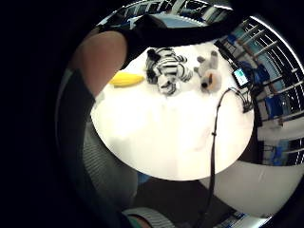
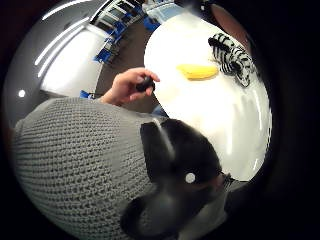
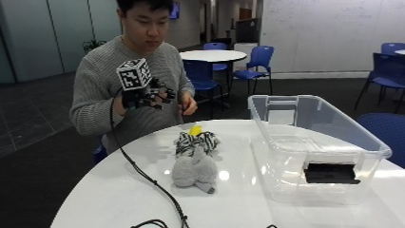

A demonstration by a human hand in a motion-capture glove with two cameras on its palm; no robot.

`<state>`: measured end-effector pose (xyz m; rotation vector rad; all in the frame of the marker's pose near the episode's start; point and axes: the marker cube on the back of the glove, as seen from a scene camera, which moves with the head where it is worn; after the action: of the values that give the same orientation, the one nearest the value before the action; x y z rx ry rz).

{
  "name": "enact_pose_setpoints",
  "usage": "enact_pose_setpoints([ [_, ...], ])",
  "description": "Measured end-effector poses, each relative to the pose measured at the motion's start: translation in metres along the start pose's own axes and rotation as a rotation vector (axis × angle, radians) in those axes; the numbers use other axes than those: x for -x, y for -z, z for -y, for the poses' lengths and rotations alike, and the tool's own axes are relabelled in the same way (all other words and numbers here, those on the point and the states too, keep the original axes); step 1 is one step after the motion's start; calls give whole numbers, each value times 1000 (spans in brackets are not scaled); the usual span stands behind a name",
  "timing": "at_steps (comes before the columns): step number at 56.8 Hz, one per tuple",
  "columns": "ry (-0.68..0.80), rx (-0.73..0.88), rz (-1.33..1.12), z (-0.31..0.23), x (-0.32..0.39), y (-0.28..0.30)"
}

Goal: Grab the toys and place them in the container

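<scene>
Outside view: grey toy [image 3: 193, 172] nearest on the table [image 3: 114, 199], zebra [image 3: 193, 141] and yellow toy [image 3: 196, 129] behind, container [image 3: 316, 147] beside them. Hand [image 3: 144, 97] raised beyond, fingers spread, holding nothing; best lowered onto one toy.

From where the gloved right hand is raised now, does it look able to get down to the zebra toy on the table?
Probably yes. The gloved right hand is up at chest height, holding nothing, and nothing stands between it and the zebra toy. The grey plush toy lies on the zebra's far side from the person, the clear container off to one side.
</scene>
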<state>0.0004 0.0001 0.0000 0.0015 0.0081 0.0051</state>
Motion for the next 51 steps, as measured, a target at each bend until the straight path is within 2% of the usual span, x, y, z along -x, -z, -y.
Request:
enact_pose_setpoints([
  [32, -56, 5, -46, 6, -17, -5],
  [40, -122, 20, -100, 42, -50, -7],
  [51, -365, -37, -146, 131, -157, 28],
])
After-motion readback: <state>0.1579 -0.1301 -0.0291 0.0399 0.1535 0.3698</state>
